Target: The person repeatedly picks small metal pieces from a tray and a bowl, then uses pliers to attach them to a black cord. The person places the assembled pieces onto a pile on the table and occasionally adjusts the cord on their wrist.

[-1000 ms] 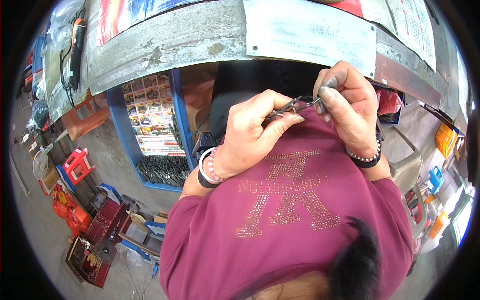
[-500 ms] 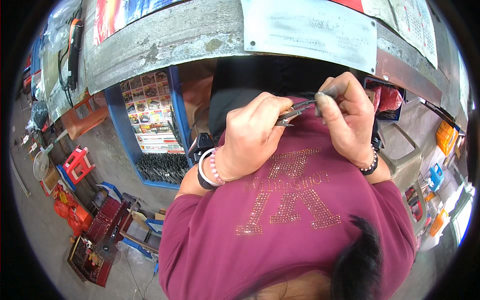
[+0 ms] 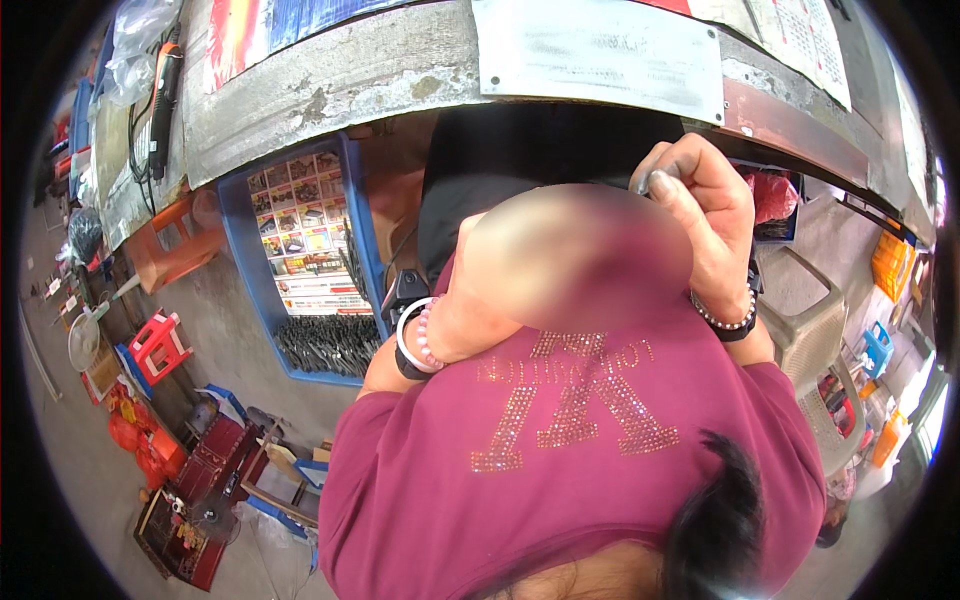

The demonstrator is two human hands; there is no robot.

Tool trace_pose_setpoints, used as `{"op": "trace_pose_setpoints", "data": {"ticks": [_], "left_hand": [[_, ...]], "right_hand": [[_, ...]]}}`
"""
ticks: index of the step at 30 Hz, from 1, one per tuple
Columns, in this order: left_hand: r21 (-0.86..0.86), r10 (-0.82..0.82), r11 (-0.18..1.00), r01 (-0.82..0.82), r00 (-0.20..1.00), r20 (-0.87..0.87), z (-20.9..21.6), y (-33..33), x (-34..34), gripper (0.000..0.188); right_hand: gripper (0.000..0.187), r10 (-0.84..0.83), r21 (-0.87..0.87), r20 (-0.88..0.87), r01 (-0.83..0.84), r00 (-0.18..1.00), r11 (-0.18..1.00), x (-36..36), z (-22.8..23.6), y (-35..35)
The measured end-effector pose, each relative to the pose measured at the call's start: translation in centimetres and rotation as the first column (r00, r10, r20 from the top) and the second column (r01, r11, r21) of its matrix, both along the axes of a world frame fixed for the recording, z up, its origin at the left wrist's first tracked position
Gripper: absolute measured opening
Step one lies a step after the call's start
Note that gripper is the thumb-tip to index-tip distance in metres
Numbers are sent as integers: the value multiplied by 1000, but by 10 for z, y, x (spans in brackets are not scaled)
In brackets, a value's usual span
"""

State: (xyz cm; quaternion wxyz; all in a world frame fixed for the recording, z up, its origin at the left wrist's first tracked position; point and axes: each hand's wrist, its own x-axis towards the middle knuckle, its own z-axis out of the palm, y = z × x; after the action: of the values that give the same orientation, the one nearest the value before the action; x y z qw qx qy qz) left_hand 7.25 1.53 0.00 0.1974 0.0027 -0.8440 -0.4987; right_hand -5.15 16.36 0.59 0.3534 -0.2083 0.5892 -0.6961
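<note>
My left hand [image 3: 470,310] is in front of the maroon shirt, a pink bead bracelet and a white band at its wrist. A blurred patch hides its fingers and anything in them. To its right, a little apart, my right hand [image 3: 712,225] is raised near the bench edge. Its thumb and index finger are pinched together, their tips smudged grey; whatever lies between them cannot be made out. A blue plastic bin [image 3: 236,255] stands left of my left hand, with many thin black pieces [image 3: 325,343] packed in its near end.
A worn grey workbench [image 3: 330,90] runs across the far side, with a whitish metal plate [image 3: 600,55] fixed on it. A corded black-and-orange tool [image 3: 163,105] lies at its left. Stools, including a red one [image 3: 160,340], stand leftward; a beige plastic chair [image 3: 812,325] is at right.
Half a second ago my left hand held thin dark metal pieces that my right fingers touched. The hands are now farther apart, and blur covers the left fingers. The view has shifted slightly.
</note>
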Motion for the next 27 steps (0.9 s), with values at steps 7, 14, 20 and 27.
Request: {"op": "trace_pose_setpoints", "data": {"ticks": [7,14,20,27], "left_hand": [[239,18,967,-89,959,283,7,13,13,12],[216,2,975,-59,968,252,11,25,19,12],[531,-120,837,-135,900,419,18,22,27,11],[743,-200,620,-252,865,460,21,19,24,13]], "right_hand": [[11,107,159,-233,-71,967,985,8,12,13],[13,270,280,-295,-187,917,942,14,18,27],[19,244,76,61,-248,968,966,10,10,25],[22,171,-29,76,-169,982,985,3,4,23]]}}
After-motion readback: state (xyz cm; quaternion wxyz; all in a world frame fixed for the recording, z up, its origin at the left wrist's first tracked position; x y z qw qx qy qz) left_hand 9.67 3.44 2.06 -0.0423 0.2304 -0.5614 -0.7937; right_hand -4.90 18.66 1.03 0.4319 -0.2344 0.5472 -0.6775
